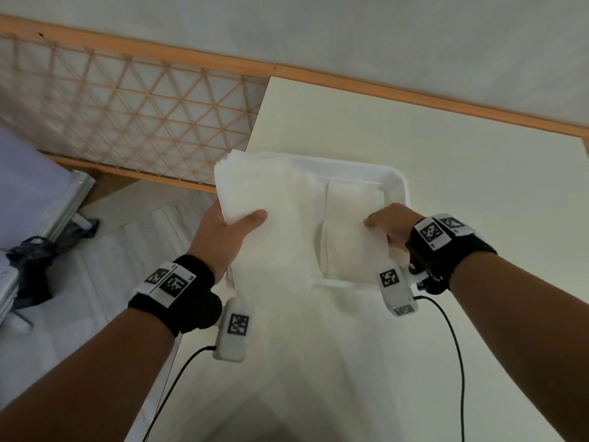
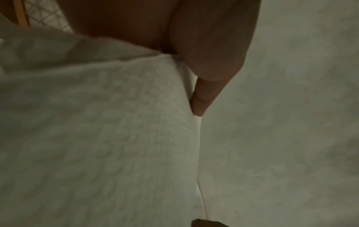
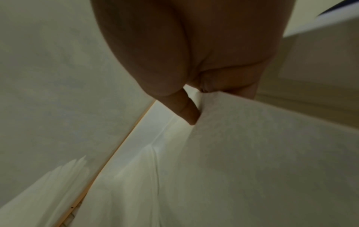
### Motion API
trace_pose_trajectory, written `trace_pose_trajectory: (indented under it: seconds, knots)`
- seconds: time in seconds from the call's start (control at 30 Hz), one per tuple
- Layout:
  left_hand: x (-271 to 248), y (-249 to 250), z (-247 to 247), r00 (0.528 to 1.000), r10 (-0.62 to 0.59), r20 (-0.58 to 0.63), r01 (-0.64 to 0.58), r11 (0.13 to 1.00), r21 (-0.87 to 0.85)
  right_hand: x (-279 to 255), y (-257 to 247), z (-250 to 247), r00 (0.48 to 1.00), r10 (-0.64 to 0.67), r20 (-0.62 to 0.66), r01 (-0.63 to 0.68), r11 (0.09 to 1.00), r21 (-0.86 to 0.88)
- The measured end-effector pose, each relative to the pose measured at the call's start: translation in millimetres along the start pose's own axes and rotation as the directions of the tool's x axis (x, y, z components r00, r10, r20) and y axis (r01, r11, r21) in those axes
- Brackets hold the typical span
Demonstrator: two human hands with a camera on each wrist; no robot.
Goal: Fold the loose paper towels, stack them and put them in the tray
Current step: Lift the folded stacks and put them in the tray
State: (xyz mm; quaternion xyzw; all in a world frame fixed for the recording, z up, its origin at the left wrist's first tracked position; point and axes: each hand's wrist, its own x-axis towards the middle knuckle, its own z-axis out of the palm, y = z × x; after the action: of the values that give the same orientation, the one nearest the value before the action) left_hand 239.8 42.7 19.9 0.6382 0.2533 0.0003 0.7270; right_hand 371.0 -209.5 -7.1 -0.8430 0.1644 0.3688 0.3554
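A white tray [image 1: 399,184] stands on the white table [image 1: 462,148]. My left hand [image 1: 228,232] grips a thick stack of folded white paper towels [image 1: 264,193] at its near left edge, thumb on top, and holds it over the tray's left side. In the left wrist view the thumb [image 2: 202,99] presses on the towel stack [image 2: 97,122]. My right hand [image 1: 390,223] pinches the right edge of a second folded stack [image 1: 349,228], which sits inside the tray's right half. The right wrist view shows the thumb [image 3: 188,114] against that towel stack [image 3: 262,153]. The tray's floor is hidden.
A wooden lattice screen [image 1: 134,122] and a wooden rail [image 1: 414,94] run behind the table. Left of the table lie pale floor, a metal-framed bed with a blue sheet [image 1: 32,193] and a dark bag [image 1: 35,263]. Cables [image 1: 459,362] hang from both wrists.
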Motion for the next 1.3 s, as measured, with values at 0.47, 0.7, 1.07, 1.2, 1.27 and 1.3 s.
trace_pose_trajectory:
  seconds: [0.47,0.7,1.07,1.2,1.27,1.3]
  knots:
    - [-1,-5,-1,1.000,-0.009,0.024,0.007,0.999,0.050,-8,-10,13,0.943,-0.113,-0.313,0.079,0.990,-0.119]
    - [-3,-2,2,0.999,0.014,0.038,-0.017,0.998,0.055,-42,-16,13,0.980,-0.016,-0.197,-0.053,0.938,-0.343]
    - [-12,2,6,0.997,0.036,0.066,-0.039,0.998,0.053,-35,-2,20,0.975,0.066,-0.211,-0.144,0.913,-0.382]
    - [-13,3,7,0.997,0.040,0.071,-0.044,0.997,0.055,-26,3,19,0.970,0.058,-0.238,-0.134,0.939,-0.318]
    - [-13,3,7,0.996,0.043,0.078,-0.048,0.997,0.057,-20,8,18,0.976,0.062,-0.210,-0.118,0.957,-0.264]
    - [-13,3,7,0.996,0.044,0.082,-0.049,0.997,0.061,-20,8,18,0.978,0.065,-0.198,-0.110,0.968,-0.224]
